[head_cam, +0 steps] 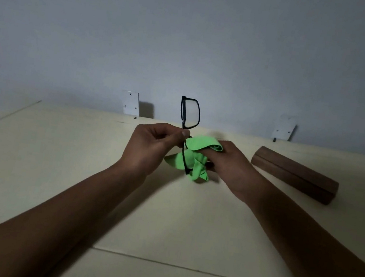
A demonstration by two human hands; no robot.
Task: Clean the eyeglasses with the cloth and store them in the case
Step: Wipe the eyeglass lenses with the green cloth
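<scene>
The black rectangular-framed eyeglasses stand on end above the cream bench, one lens up in the air and bare, the other down inside the bright green cleaning cloth. The left hand pinches the frame near the bridge with thumb and fingertips. The right hand is curled around the bunched cloth, pressing it onto the lower lens.

From where I stand, the job looks to be in its wiping stage. One lens is under the cloth, and I cannot tell whether the upper one has been done. Folding the arms and putting the glasses away are both left to do.

The long brown wood-grain case lies shut on the bench to the right, near the right hand and apart from it. It will need opening. There is plenty of bare bench between the hands and the person, and the back edge meets a pale wall with two white brackets.
</scene>
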